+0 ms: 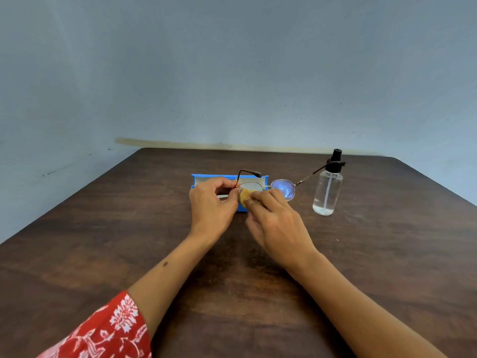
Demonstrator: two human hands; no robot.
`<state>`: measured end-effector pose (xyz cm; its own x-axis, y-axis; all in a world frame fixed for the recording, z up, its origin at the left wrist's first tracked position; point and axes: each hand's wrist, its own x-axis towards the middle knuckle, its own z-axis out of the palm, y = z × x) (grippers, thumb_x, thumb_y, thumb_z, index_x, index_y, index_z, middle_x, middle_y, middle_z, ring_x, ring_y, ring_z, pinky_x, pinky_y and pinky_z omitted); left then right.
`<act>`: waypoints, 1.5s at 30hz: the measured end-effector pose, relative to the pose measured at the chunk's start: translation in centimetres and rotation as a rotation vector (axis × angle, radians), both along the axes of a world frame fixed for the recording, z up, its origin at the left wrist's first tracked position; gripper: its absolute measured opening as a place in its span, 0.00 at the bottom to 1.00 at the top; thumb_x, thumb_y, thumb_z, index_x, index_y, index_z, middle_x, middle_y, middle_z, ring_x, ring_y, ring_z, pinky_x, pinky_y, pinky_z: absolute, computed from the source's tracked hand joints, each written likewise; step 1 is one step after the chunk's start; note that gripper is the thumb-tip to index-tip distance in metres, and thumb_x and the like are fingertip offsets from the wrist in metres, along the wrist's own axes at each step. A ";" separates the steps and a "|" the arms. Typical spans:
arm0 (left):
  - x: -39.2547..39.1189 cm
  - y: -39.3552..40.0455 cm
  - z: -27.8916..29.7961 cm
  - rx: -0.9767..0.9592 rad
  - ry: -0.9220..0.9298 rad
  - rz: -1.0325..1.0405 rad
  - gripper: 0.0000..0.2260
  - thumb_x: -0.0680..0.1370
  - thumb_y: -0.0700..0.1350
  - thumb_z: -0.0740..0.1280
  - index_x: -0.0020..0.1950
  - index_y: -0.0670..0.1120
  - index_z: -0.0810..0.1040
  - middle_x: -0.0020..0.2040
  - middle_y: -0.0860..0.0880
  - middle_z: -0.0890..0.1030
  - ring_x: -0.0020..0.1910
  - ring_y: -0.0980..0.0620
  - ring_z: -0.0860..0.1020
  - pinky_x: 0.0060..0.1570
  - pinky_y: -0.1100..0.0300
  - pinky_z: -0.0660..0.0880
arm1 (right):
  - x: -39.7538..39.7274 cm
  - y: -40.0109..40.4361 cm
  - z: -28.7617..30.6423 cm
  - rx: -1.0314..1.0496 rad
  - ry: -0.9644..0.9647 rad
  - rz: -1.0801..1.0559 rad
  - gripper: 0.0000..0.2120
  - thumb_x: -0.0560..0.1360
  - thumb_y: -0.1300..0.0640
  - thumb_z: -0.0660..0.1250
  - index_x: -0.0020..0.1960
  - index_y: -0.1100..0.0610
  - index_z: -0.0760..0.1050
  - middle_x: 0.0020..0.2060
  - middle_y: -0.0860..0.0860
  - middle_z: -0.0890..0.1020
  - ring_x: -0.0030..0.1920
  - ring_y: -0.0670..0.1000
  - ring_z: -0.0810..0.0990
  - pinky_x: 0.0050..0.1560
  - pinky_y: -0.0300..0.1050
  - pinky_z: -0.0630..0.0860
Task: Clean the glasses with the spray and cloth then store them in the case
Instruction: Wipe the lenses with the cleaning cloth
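Observation:
Thin metal-framed glasses (283, 189) with brown temples are held above the table, both temples unfolded. My left hand (213, 202) pinches the frame at its left hinge. My right hand (273, 220) pinches a small yellow cloth (244, 195) against the left lens; the right lens shows a blue sheen. Behind my hands lies an open blue case (201, 180), partly hidden. A clear spray bottle (326, 192) with a black nozzle stands upright to the right, just behind the right temple tip.
The dark wooden table (129, 241) runs up to a grey-blue wall (232, 73); its far corners are rounded. A red patterned sleeve (103, 332) covers my left upper arm.

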<state>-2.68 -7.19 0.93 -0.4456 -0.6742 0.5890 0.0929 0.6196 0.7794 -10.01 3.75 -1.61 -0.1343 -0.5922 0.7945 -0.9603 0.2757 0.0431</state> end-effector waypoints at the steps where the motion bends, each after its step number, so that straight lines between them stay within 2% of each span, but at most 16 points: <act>1: 0.0 0.0 0.0 0.007 0.003 0.003 0.04 0.70 0.35 0.72 0.43 0.41 0.83 0.36 0.53 0.81 0.35 0.70 0.78 0.36 0.77 0.73 | -0.1 0.0 0.0 -0.014 -0.006 -0.022 0.15 0.72 0.58 0.58 0.49 0.62 0.81 0.45 0.55 0.81 0.48 0.53 0.75 0.39 0.46 0.80; 4: 0.1 0.1 0.1 0.016 0.009 0.002 0.04 0.70 0.35 0.72 0.43 0.41 0.83 0.37 0.54 0.81 0.35 0.70 0.78 0.36 0.76 0.73 | -0.3 0.1 0.0 -0.018 -0.006 -0.063 0.15 0.73 0.58 0.57 0.49 0.62 0.80 0.46 0.56 0.81 0.50 0.52 0.71 0.38 0.46 0.80; 9: 0.1 -0.1 0.1 0.003 0.010 0.002 0.03 0.71 0.36 0.72 0.43 0.42 0.83 0.37 0.52 0.82 0.36 0.68 0.79 0.38 0.76 0.74 | 0.2 -0.2 0.2 -0.012 0.024 0.038 0.14 0.73 0.59 0.58 0.50 0.62 0.80 0.45 0.55 0.81 0.47 0.55 0.77 0.41 0.47 0.79; 13: 0.1 0.1 0.4 -0.004 0.005 0.000 0.04 0.71 0.36 0.72 0.44 0.42 0.83 0.38 0.53 0.81 0.36 0.64 0.79 0.37 0.76 0.74 | -0.3 0.0 0.4 -0.047 0.008 -0.026 0.14 0.73 0.59 0.58 0.50 0.63 0.80 0.46 0.56 0.81 0.48 0.55 0.77 0.39 0.47 0.80; 18: 0.0 0.0 0.3 0.014 0.008 0.006 0.04 0.71 0.35 0.71 0.43 0.42 0.83 0.37 0.53 0.81 0.34 0.70 0.78 0.36 0.77 0.73 | 0.1 -0.2 0.1 -0.007 0.010 0.059 0.14 0.72 0.59 0.59 0.51 0.63 0.80 0.47 0.55 0.81 0.48 0.56 0.77 0.41 0.47 0.79; 22: 0.1 0.1 0.4 0.007 -0.008 0.010 0.04 0.71 0.36 0.72 0.45 0.42 0.83 0.38 0.54 0.80 0.36 0.66 0.78 0.36 0.76 0.73 | -0.3 0.1 0.4 -0.055 -0.010 0.009 0.14 0.73 0.59 0.59 0.50 0.63 0.80 0.47 0.56 0.81 0.48 0.54 0.76 0.40 0.46 0.79; 24: 0.1 0.1 0.4 0.004 -0.011 0.015 0.04 0.71 0.36 0.72 0.45 0.43 0.83 0.37 0.54 0.80 0.36 0.66 0.78 0.37 0.76 0.74 | -0.6 0.3 0.4 -0.073 -0.018 -0.018 0.13 0.73 0.60 0.59 0.50 0.63 0.80 0.47 0.56 0.80 0.49 0.54 0.75 0.41 0.46 0.79; 29: 0.0 -0.1 0.1 -0.006 -0.004 0.012 0.05 0.70 0.35 0.71 0.43 0.43 0.83 0.37 0.55 0.81 0.35 0.70 0.78 0.40 0.74 0.75 | 0.3 -0.2 0.2 -0.014 -0.004 0.072 0.14 0.72 0.59 0.59 0.50 0.62 0.80 0.46 0.54 0.81 0.48 0.55 0.77 0.41 0.46 0.79; 33: 0.1 0.0 0.2 -0.006 -0.015 0.008 0.04 0.71 0.37 0.72 0.44 0.43 0.83 0.37 0.55 0.80 0.35 0.67 0.79 0.39 0.74 0.75 | -0.4 0.0 0.5 -0.051 -0.017 -0.021 0.14 0.73 0.59 0.58 0.50 0.63 0.80 0.46 0.55 0.80 0.49 0.52 0.73 0.38 0.45 0.79; 39: -0.1 -0.2 -0.1 -0.002 0.001 -0.005 0.04 0.71 0.35 0.71 0.42 0.42 0.83 0.38 0.52 0.82 0.36 0.67 0.79 0.39 0.74 0.75 | 0.2 -0.2 0.3 0.016 -0.037 0.062 0.15 0.72 0.59 0.58 0.50 0.62 0.80 0.46 0.54 0.81 0.47 0.56 0.78 0.37 0.48 0.79; 45: -0.1 0.0 0.1 -0.007 -0.006 0.008 0.04 0.71 0.35 0.72 0.44 0.42 0.83 0.38 0.53 0.82 0.35 0.65 0.80 0.38 0.73 0.76 | -0.2 0.1 0.6 -0.032 -0.044 -0.028 0.15 0.72 0.59 0.58 0.48 0.62 0.81 0.45 0.55 0.81 0.47 0.56 0.79 0.38 0.48 0.80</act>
<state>-2.75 -7.20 1.04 -0.4438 -0.6736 0.5910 0.0836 0.6255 0.7758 -10.20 3.84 -1.03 -0.1852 -0.5618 0.8063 -0.9531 0.3026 -0.0080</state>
